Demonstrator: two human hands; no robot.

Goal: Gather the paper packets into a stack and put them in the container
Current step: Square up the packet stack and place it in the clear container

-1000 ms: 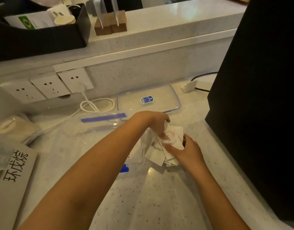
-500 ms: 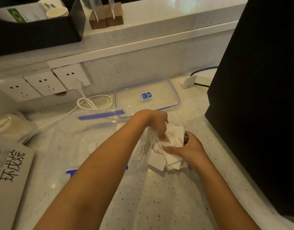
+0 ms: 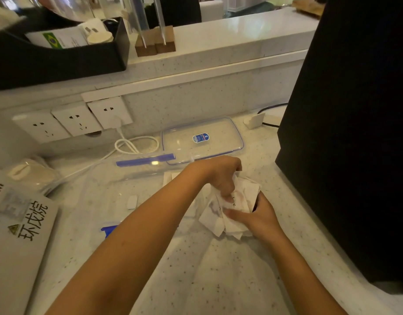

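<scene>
Where the two bare forearms meet over the pale speckled stone counter (image 3: 218,280), both hands close on an untidy bundle of white paper packets (image 3: 227,208). The left hand (image 3: 221,176) reaches across from the left and pinches the upper edge of the bundle from above, fingers curled down onto the paper. The right hand (image 3: 259,219) grips the same bundle from its right side, thumb pressed on top and the other fingers hidden beneath. The packets lie fanned and misaligned, their lower corners resting on or just above the counter; which cannot be told. A clear rectangular plastic container with blue clips (image 3: 136,171) sits just left of the hands, partly hidden by the left forearm, and one small white packet (image 3: 132,201) shows within its outline. A clear lid with a blue oval sticker (image 3: 202,139) lies flat behind the hands, against the counter's back wall. A large black box (image 3: 350,133) stands at the right.
</scene>
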